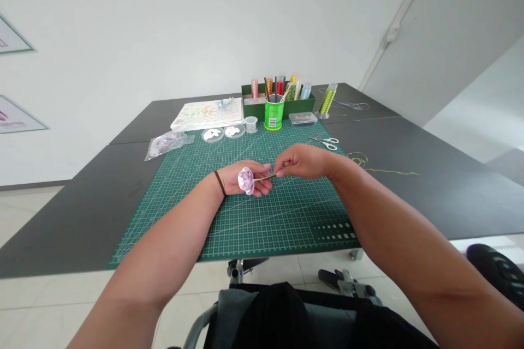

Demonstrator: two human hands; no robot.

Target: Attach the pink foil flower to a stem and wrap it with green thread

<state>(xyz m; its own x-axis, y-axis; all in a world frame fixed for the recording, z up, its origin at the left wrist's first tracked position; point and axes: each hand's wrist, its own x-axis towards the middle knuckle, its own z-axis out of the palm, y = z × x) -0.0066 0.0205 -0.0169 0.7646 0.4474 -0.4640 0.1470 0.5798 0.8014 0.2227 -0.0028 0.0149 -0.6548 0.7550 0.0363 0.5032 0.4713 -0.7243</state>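
Note:
Above the middle of the green cutting mat [282, 223], my left hand [256, 179] holds a pale lilac fabric flower [246, 181] at its base. A thin stem [264, 177] runs right from the flower. My right hand [301, 161] pinches this stem between thumb and fingers, close to my left fingertips. The stem's wrapping is too small to make out. A dark band circles my left wrist.
At the mat's far edge stand a green can of tools [274, 114], a green tray of tubes [278, 103], small round dishes [212, 134], a clear box [303, 119], and scissors [325, 143]. Farther left lie a patterned sheet [207, 113] and a plastic bag [166, 144].

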